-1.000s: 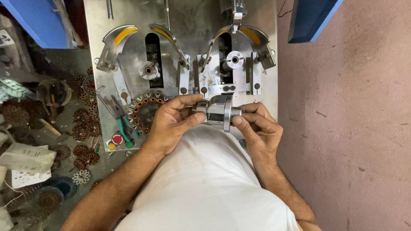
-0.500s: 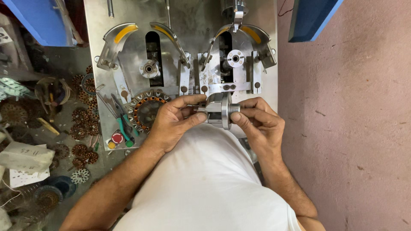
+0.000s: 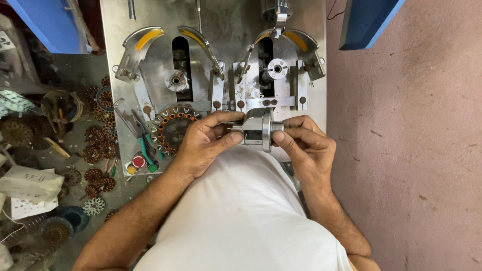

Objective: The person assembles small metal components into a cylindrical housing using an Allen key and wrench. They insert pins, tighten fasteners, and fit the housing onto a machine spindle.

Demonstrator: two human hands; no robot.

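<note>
Nearest the camera: white shirt (image 3: 241, 216), both bare forearms angling in from the lower corners and meeting at the worktop's front edge.

Left hand (image 3: 203, 143): wrist bent inward, fingers curled, thumb on top, closed on the left end of a short polished steel cylindrical part with a wide flange (image 3: 258, 129). Right hand (image 3: 306, 143): mirrors it, thumb and forefinger pinched on the right end of the same part, remaining fingers folded under. Part sits horizontal between the two hands, just above the shirt, over the front edge of the grey steel worktop (image 3: 221, 30). Can't tell whether it touches the plate.

Just left of the left hand: round copper-wound stator ring with silver teeth (image 3: 170, 128), lying flat on the plate. Beside that, green-handled pliers (image 3: 143, 140) and a small red cap (image 3: 138, 161).

Further back: two curved metal guards with yellow inserts, left pair (image 3: 145, 45) and right pair (image 3: 296, 40). Round steel hub (image 3: 277, 69) sits in the right fixture, directly beyond the held part.

Far left, off the plate: scattered copper-wound rotors (image 3: 95, 145) on a cluttered grey surface. Blue boxes in both top corners; right one (image 3: 369, 20).
</note>
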